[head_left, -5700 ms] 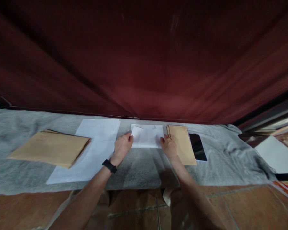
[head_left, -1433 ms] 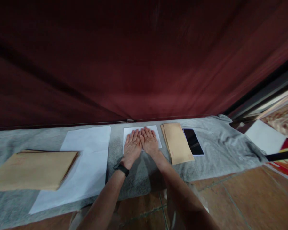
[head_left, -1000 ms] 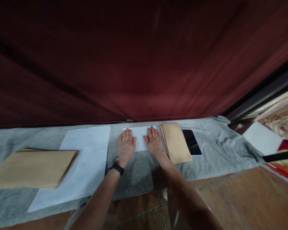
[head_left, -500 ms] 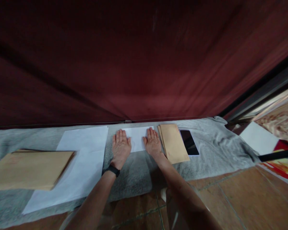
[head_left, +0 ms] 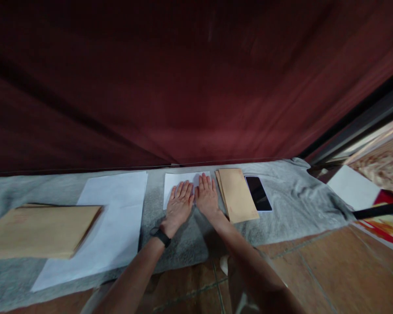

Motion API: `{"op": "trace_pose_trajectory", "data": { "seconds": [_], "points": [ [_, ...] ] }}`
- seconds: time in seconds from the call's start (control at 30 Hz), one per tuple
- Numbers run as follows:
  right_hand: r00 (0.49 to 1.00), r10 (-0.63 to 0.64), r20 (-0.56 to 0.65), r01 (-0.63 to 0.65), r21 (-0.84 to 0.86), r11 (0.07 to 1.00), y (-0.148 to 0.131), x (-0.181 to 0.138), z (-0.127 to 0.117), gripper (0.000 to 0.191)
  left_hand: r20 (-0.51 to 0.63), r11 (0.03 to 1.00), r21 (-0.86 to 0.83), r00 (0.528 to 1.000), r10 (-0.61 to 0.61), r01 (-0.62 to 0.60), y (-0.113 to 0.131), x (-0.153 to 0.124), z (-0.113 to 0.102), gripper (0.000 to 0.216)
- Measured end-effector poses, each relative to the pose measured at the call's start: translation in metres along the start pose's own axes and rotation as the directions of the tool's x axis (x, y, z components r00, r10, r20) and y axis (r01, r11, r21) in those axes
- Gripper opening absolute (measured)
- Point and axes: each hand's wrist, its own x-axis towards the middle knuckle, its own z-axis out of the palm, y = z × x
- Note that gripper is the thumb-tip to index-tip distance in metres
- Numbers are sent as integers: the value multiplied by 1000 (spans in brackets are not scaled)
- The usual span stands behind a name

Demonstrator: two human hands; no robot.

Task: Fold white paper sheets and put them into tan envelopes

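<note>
A small white sheet of paper (head_left: 170, 182), perhaps folded, lies on the grey cloth (head_left: 291, 196). My left hand (head_left: 180, 203) rests flat on its middle, fingers stretched out, a black band around the wrist. Beside it, my right hand (head_left: 207, 196) lies flat on the paper's right part, fingers extended. The two hands almost touch, and they hide much of the sheet's lower half. Just right of my right hand is a small stack of brown envelopes (head_left: 238, 196).
Large white sheets (head_left: 124, 218) lie at left, partly under a pile of bigger brown envelopes (head_left: 42, 231). A dark-screened phone (head_left: 258, 194) is right of the small envelopes. A dark red upright surface (head_left: 196, 109) rises behind the cloth. Tiled floor (head_left: 314, 270) shows in front.
My left hand has moved right, from the paper's left edge to its middle, next to my right hand. The paper's left part is now uncovered. My right hand has barely moved.
</note>
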Motion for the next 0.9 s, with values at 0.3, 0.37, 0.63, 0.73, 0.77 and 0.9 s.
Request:
{"op": "trace_pose_trajectory", "data": {
  "seconds": [0.3,0.37,0.63,0.73,0.77,0.9],
  "points": [
    [991,-97,93,97,7,995,2,-11,-2,53,-7,999,7,999,-36,36,-10,-1,3,55],
    [995,-76,70,77,-10,997,4,-14,0,54,-8,998,21,998,-55,55,-13,-3,4,56],
    [1000,-24,8,24,-34,999,6,-18,2,59,21,992,66,994,-111,109,-24,-9,0,57],
    [1000,-14,-8,13,-37,999,8,-19,3,62,19,986,80,989,-150,148,-29,-13,-1,59],
    [1000,-12,-13,11,-38,999,9,-20,3,63,10,983,85,987,-162,161,-30,-14,-1,60],
    [999,-3,-42,1,-42,999,12,-24,4,65,-30,975,99,980,-198,200,-33,-18,1,62]
  ]
}}
